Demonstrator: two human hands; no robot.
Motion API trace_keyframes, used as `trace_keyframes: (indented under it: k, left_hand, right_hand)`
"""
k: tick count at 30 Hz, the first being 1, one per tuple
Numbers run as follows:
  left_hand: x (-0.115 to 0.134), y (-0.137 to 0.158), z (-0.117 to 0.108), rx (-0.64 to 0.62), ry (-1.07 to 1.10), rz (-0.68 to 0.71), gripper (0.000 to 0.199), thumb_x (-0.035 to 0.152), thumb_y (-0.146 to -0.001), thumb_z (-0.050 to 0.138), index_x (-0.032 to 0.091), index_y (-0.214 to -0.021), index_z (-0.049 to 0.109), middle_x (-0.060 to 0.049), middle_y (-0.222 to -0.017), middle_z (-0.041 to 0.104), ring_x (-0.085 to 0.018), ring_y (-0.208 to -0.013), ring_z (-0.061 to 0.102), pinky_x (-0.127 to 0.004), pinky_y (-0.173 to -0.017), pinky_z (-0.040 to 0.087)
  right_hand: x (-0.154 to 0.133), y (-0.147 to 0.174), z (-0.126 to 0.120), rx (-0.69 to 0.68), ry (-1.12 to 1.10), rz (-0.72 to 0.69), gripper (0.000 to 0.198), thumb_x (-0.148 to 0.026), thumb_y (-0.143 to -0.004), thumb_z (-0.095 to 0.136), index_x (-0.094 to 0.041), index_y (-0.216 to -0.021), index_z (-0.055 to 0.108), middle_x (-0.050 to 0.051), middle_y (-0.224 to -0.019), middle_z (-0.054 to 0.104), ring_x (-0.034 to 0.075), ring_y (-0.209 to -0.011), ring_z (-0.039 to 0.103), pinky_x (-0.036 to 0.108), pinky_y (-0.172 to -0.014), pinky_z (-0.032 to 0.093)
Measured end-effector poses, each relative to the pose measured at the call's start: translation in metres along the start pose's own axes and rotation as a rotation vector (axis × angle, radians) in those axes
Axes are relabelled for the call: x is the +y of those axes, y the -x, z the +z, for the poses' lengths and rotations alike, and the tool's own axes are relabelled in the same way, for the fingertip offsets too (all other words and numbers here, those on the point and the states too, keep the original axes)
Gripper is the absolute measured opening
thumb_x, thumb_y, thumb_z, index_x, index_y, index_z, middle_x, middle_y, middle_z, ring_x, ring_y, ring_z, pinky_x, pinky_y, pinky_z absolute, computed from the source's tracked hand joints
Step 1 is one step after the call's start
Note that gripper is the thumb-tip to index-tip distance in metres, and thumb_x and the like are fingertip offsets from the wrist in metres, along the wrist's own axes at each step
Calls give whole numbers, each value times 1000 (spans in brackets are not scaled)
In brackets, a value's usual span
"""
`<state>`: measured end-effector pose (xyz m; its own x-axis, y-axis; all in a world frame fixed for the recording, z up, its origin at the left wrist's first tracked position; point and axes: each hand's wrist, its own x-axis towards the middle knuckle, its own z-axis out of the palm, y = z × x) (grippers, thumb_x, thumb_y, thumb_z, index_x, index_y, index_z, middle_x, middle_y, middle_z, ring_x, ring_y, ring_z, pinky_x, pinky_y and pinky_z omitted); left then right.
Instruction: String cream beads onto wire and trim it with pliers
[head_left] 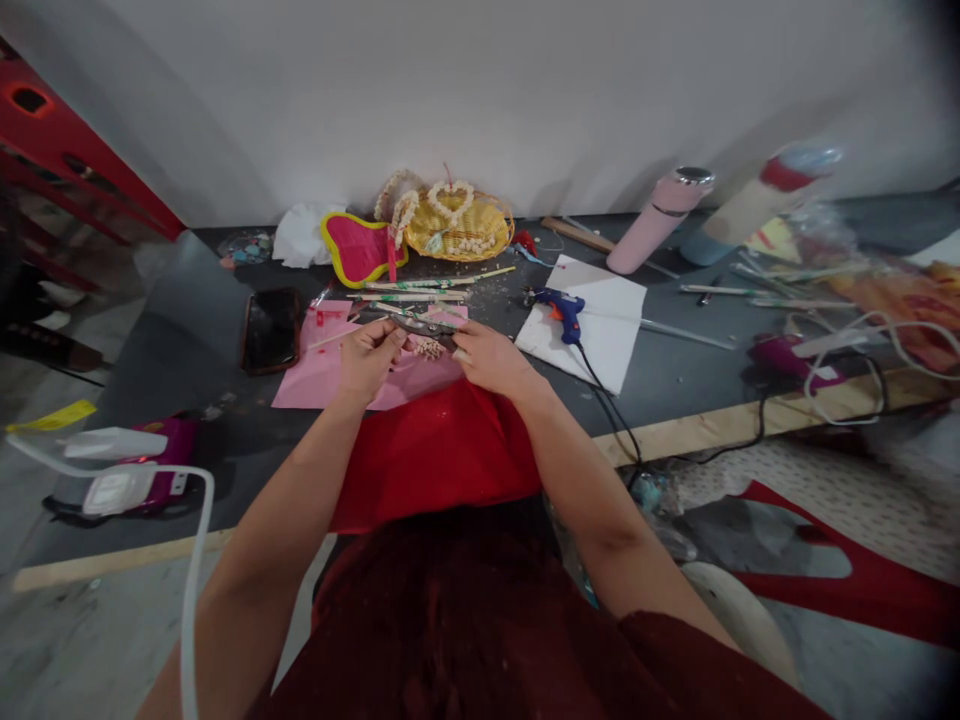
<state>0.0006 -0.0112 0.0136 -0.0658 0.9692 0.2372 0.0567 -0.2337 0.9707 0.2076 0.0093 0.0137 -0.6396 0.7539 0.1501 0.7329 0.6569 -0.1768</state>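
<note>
Pale wall (570,95) backs the cluttered grey tabletop (191,350).

Dim light, soft shadows on wall (450,90), stretched edges, dark right corners, rightmost bottle (746,208) apparently blurred

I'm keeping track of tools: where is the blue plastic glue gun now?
In the head view, the blue plastic glue gun lies mostly on the white rectangular sheet, to the right of the person's bare right hand.

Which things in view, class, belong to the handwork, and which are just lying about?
Likely part of it: dark piece between left hand and right hand; pale cluster near it; perhaps glue gun.
Probably lying about: phone; pink bottle.
</note>
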Motion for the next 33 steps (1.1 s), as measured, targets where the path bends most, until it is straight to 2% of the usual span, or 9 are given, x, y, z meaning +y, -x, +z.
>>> trace_keyframes:
  k: [5,14,21,27,33]
  left_hand:
    - [-2,0,0,-1,15,-14,19,28,-78,62,15,-65,63,0,-59,62,-4,-45,45,-17,-44,36]
    - [-7,0,1,-5,-45,8,17,31,-78,62,16,-71,63,0,-65,64,-6,-49,48,-17,-47,39]
    - [-4,0,-1,-20,-132,57,22,30,-83,57,15,-68,64,-1,-61,63,-6,-48,49,-17,-46,37]
    - [-4,0,-2,-37,-100,54,22,30,-83,58,16,-67,64,0,-58,61,-5,-47,47,-17,-46,36]
    - [-6,0,-2,-29,-56,20,22,32,-82,59,16,-67,64,-1,-61,63,-5,-47,45,-17,-45,36]
  right_hand:
    - [-1,0,-2,-68,10,38,24,-23,-94,37,-15,-100,58,11,-105,59,21,-104,54,31,-91,43]
    - [-4,3,-2,-14,28,134,25,-21,-87,46,-19,-110,55,9,-128,52,25,-113,51,35,-87,47]
    - [-8,6,-7,-18,37,116,31,-20,-85,45,-21,-115,54,7,-143,39,29,-118,47,44,-84,49]
    - [-8,4,-7,-16,32,114,30,-23,-87,45,-20,-115,55,7,-143,40,29,-118,46,42,-86,48]
    - [-4,2,-1,15,-16,58,24,-23,-89,44,-16,-107,58,11,-126,52,24,-114,50,35,-93,44]
